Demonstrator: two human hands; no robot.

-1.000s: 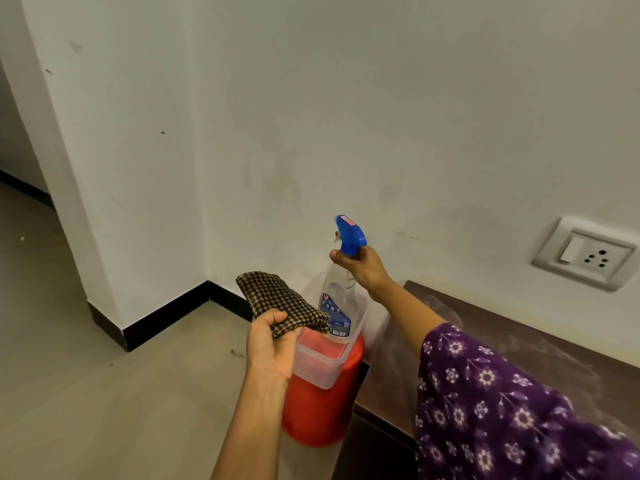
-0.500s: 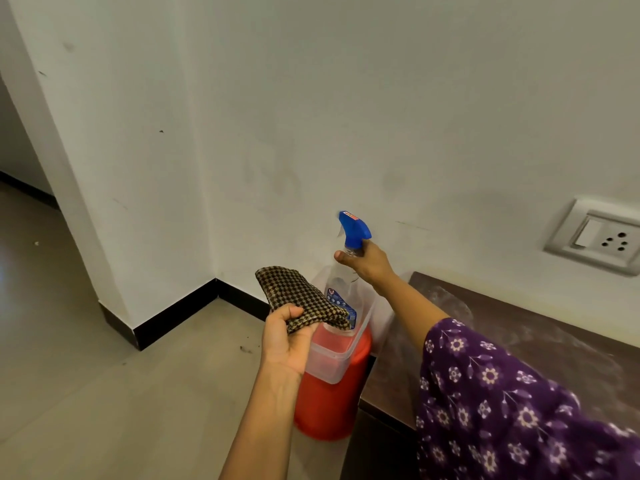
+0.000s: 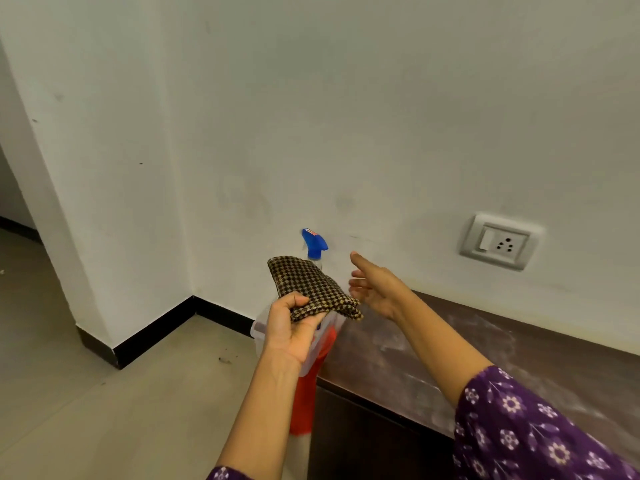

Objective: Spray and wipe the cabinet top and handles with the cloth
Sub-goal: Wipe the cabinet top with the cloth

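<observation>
1. Progress: the cabinet top [image 3: 450,358] shows pale streaks, so spraying looks done. Wiping has not begun, and the handles are out of view.
2. The folded cloth [image 3: 311,289] is gripped by the left hand [image 3: 294,327], in the air by the top's left end.
3. The right hand [image 3: 377,289] is empty with fingers spread, just right of the bottle [image 3: 314,242].
4. Change: half a second ago that hand gripped the bottle's neck; it has let go (the bottle stands in the tub [image 3: 258,329], left of the cabinet).

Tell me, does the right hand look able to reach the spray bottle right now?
Probably yes: the right hand is open, close beside the spray bottle, whose blue head stands free. The cloth in the left hand covers only the bottle's body from this view.
</observation>
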